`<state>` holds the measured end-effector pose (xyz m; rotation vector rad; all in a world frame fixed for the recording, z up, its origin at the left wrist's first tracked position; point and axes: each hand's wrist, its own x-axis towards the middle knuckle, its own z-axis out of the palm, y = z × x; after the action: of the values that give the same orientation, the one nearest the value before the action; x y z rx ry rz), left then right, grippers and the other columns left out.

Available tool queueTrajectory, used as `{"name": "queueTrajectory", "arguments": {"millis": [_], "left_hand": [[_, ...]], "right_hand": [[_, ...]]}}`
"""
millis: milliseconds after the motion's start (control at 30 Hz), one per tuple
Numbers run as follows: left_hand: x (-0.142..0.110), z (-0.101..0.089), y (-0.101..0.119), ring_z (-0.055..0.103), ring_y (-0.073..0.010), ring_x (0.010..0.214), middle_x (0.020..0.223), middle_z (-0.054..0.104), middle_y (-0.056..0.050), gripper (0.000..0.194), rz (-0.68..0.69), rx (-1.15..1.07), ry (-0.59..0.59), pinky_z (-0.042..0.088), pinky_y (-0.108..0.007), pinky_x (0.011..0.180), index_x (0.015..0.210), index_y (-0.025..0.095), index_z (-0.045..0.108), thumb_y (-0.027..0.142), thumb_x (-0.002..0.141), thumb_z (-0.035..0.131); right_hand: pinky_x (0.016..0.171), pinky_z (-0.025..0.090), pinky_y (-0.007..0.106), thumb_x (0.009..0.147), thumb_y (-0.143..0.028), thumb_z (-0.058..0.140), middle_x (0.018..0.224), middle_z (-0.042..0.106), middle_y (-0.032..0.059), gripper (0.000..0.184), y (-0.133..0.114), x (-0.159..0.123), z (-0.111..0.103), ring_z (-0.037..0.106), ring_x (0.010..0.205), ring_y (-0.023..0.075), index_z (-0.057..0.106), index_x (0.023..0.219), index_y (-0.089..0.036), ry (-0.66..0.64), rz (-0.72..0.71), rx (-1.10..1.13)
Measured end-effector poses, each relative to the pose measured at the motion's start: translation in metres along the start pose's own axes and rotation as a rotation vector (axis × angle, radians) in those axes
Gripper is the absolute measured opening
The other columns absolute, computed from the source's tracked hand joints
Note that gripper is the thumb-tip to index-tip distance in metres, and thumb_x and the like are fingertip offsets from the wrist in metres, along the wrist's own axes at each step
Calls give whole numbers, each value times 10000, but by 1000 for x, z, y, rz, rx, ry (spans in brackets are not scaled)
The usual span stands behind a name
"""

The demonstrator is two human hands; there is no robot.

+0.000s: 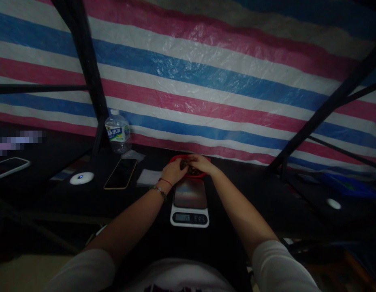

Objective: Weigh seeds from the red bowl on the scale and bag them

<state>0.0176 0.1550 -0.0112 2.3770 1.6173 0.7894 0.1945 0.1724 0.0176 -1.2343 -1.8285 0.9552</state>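
Red bowl [176, 159] sits on the dark table [236, 194], at the twelve o'clock edge of a kitchen scale [189, 202], and both hands are in it. Left hand [173, 171] reaches in from seven o'clock, fingers curled over the small dark pieces [192, 171] that fill the bowl; right hand [201, 163] comes in from five o'clock, fingers bent down onto the same heap. Whether either hand actually pinches a piece cannot be told, since the light is low and the fingertips overlap. A red cord and a beaded bracelet [159, 190] ring the left wrist.

The scale lies just below the hands at six o'clock, its plate bare and its display toward the person. At nine o'clock of the bowl lies a pale square packet [148, 177], then a phone [121, 173] face up, then a round white puck [81, 178] with a small light. A water bottle [117, 132] stands at ten o'clock beside a black pole [84, 61]. Another phone [11, 166] lies far out at nine o'clock. A striped tarp [206, 73] in red, white and blue fills the background at twelve o'clock.
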Motion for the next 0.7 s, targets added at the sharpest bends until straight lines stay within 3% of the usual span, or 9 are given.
{"name": "queueTrajectory", "arguments": {"millis": [100,200,333,567,700], "left_hand": [[1,1,-1,649,-235,929,1043,681,-83,395,52,-49,28,480,-310,776,1143,216,576,485,875,470],[1,3,-3,633,-229,974,1083,671,-90,400,55,-78,45,479,-312,823,1175,212,575,466,883,472],[2,7,-7,636,-238,971,1096,670,-93,421,66,-87,59,488,-330,848,1217,209,562,447,877,489],[11,20,-13,602,-239,1080,1187,629,-155,607,170,-214,154,466,-344,969,1388,72,387,231,817,520],[14,26,-15,576,-236,1134,1225,610,-158,555,193,-246,156,433,-362,1030,1315,67,475,115,763,491]], "right_hand": [[848,507,308,730,-110,580,1029,699,56,339,5,-5,9,651,922,177,652,1058,-158,-83,-22,107],[904,489,347,743,-187,628,1062,692,76,339,10,-6,15,650,961,195,647,1080,-156,21,-72,111],[974,446,379,727,-168,641,1123,670,91,410,15,-5,19,635,1019,199,624,1137,-165,126,-130,45],[894,489,322,705,-131,621,1057,676,67,381,12,-5,21,645,944,168,609,1085,-163,213,-96,42],[805,506,296,652,-79,639,996,677,55,569,9,-6,16,644,860,163,534,1206,-156,214,-22,-201]]}}
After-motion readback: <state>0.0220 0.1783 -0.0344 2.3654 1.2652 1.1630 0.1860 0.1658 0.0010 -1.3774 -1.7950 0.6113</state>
